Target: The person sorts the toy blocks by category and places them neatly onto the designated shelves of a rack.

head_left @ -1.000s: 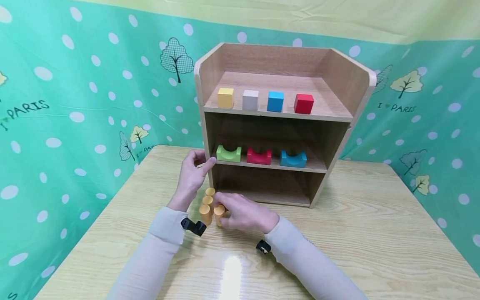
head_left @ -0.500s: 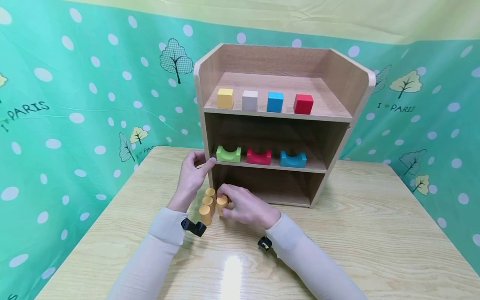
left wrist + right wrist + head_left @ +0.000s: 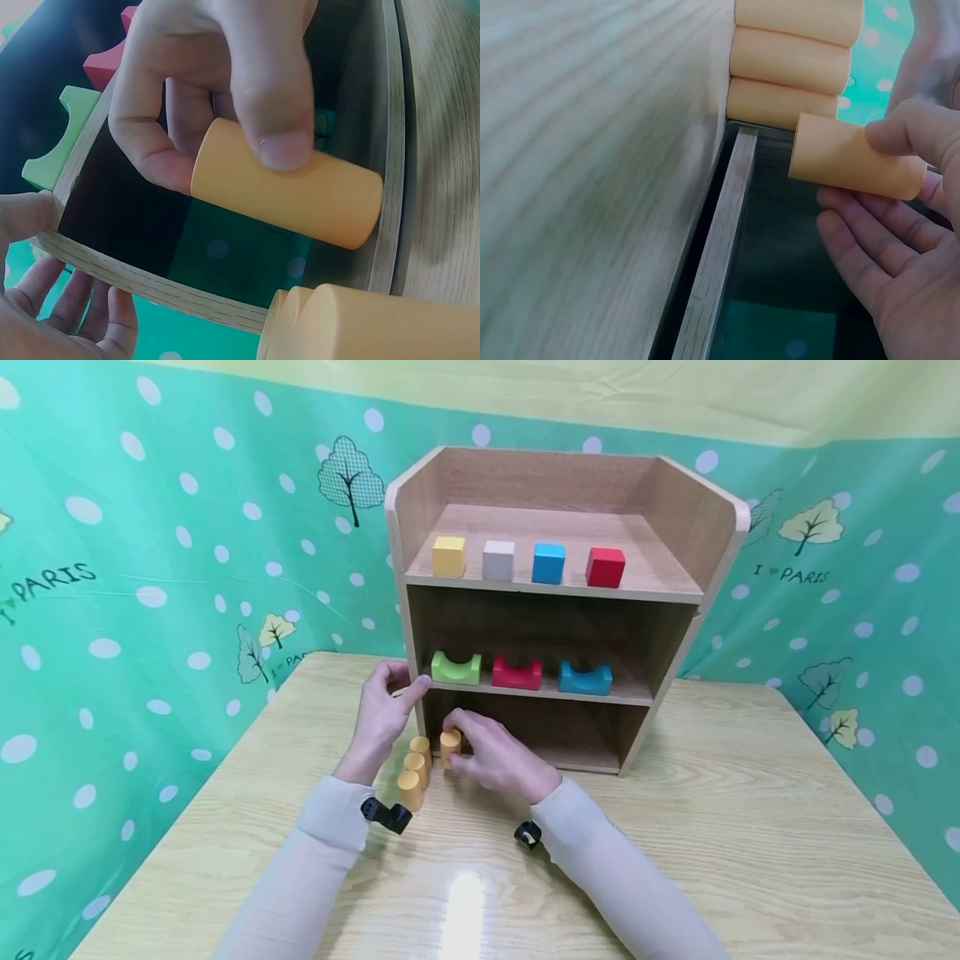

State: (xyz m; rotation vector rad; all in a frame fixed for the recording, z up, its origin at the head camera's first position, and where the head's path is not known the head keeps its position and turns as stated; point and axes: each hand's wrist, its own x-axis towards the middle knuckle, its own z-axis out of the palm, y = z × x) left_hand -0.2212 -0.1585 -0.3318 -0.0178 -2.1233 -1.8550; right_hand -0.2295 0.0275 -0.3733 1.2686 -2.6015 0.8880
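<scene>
My right hand (image 3: 495, 752) pinches an orange cylinder block (image 3: 285, 184) between thumb and fingers, upright at the left front of the wooden shelf unit's bottom compartment. The right wrist view shows the same cylinder (image 3: 847, 157) over the shelf's front edge. My left hand (image 3: 381, 714) grips the left side panel of the shelf unit (image 3: 414, 635), thumb at the front edge by the middle shelf and fingers behind the panel. Beside the panel's foot, three more orange cylinders (image 3: 410, 791) stand in a row on the table.
Yellow, white, blue and red cubes (image 3: 605, 567) line the top shelf's front. On the middle shelf sit green, red and blue blocks (image 3: 586, 679) with curved cut-outs. A polka-dot curtain (image 3: 150, 652) hangs behind the wooden table (image 3: 750, 827).
My right hand has taken the cylinder away from beside the row and moved it forward to the bottom compartment's front edge. The left hand has stayed on the side panel.
</scene>
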